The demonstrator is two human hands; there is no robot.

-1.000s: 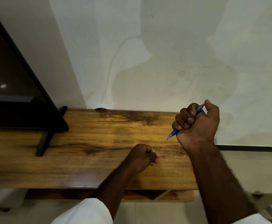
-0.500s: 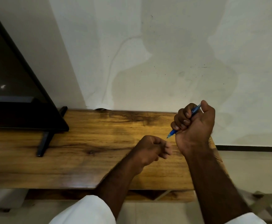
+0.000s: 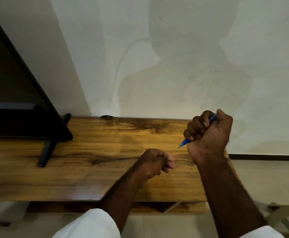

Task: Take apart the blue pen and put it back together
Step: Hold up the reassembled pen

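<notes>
The left hand (image 3: pixel 155 162) came up toward the pen tip half a second ago and has now eased back a touch, hovering low over the wooden table (image 3: pixel 88 152). It stands near the tip but clear of it. The right hand (image 3: pixel 209 133) has barely moved over the same second. So there is no handover yet, and no two-handed twist or pull has begun.

The blue pen (image 3: pixel 185 143) looks whole. Its point pokes out below the fist, down and to the left, and its back end shows at the top under the thumb (image 3: pixel 223 115). The right fingers wrap tight around the barrel in a full fist grip, with the pen slanting through it above the table's right end.

The left fingers (image 3: pixel 168 160) are curled in against the palm, with nothing visible in them, though a small part tucked inside couldn't be ruled out. My read is that the pen is in one piece and the left hand still has to take the tip end. The television (image 3: pixel 11 100) stands well off to the left.
</notes>
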